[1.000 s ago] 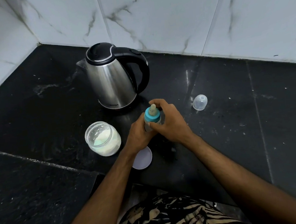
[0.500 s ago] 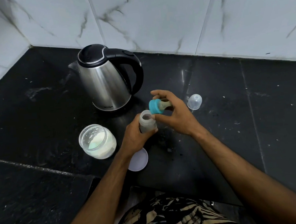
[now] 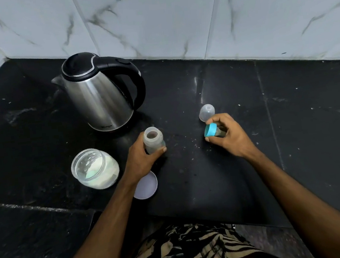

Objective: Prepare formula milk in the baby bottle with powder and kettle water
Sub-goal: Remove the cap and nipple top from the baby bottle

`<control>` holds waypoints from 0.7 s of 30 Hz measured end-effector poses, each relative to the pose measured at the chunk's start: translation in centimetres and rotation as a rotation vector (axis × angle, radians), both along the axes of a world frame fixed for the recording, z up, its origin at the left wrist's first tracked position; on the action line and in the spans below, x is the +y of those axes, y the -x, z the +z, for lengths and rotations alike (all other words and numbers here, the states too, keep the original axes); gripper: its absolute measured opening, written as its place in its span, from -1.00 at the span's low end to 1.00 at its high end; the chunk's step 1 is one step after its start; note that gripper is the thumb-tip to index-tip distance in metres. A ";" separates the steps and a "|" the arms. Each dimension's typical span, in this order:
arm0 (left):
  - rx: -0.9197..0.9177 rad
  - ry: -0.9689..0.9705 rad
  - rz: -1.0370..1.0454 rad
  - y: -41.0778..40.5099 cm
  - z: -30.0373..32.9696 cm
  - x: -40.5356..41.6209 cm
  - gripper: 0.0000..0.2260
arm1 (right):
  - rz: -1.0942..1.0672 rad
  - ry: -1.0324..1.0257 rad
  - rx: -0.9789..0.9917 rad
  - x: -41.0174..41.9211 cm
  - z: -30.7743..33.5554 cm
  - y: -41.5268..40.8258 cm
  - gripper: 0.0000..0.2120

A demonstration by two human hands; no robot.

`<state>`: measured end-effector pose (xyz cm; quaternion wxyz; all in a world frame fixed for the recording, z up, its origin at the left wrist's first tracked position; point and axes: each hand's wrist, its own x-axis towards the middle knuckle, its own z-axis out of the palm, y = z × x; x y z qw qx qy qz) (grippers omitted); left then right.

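Left hand (image 3: 142, 158): wrapped around the lower body of the baby bottle (image 3: 153, 139), thumb across the near side, bottle upright on the black counter (image 3: 290, 138) with its mouth uncovered and apparently nothing inside. Right hand (image 3: 229, 136): curled around the blue teat collar (image 3: 210, 130), held on its side just above the counter, right of the bottle and well apart from it, just near of the clear dome cap (image 3: 206, 112) lying there.

Step in hand, by the look of it: setting the collar aside so that powder and water can go in. To do it well:

- Lay the collar down beside the dome cap, teat kept off the gritty specks scattered over the counter; resting it on its blue rim would likely be cleanest.
- Keep the left grip low and firm on the bottle; narrow base, easy to tip once the other hand lets go.
- Leave the bottle near the powder jar (image 3: 95, 169), already open at left with its pale lid (image 3: 145, 185) lying flat just near of the left wrist, partly under the forearm. Short carry, less spill.
- Mind the forearm over that lid when reaching across.
- Steel kettle (image 3: 99, 98) standing far left, handle turned right, so reachable by the right hand once free. Pour slowly into the small mouth; whether the water is hot cannot be told, so treat as hot.
- No scoop clearly visible outside the jar; something pale green shows inside, possibly one.
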<state>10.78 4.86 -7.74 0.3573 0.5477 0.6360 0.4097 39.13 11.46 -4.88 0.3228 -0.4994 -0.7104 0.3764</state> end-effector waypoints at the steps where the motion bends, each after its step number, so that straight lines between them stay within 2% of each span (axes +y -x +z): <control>1: 0.001 -0.002 0.000 0.0 0.0 0.0 -0.52 | -0.002 0.012 0.000 -0.1 -0.4 -0.3 -0.53; 5: 0.017 -0.001 0.006 0.0 -0.1 0.0 -0.52 | -0.004 0.068 0.028 -0.4 -1.5 -0.7 -0.39; 11: 0.031 0.001 0.005 -0.1 0.1 -0.1 -0.51 | -0.021 0.102 0.037 -0.6 -2.3 -0.7 -0.39; 15: 0.022 0.016 0.009 -0.3 0.1 -0.2 -0.50 | -0.020 0.094 -0.002 -0.7 -2.7 -0.8 -0.30; 21: 0.000 0.035 0.007 -0.3 0.1 -0.2 -0.49 | -0.019 0.086 -0.021 -1.0 -2.5 -0.8 -0.27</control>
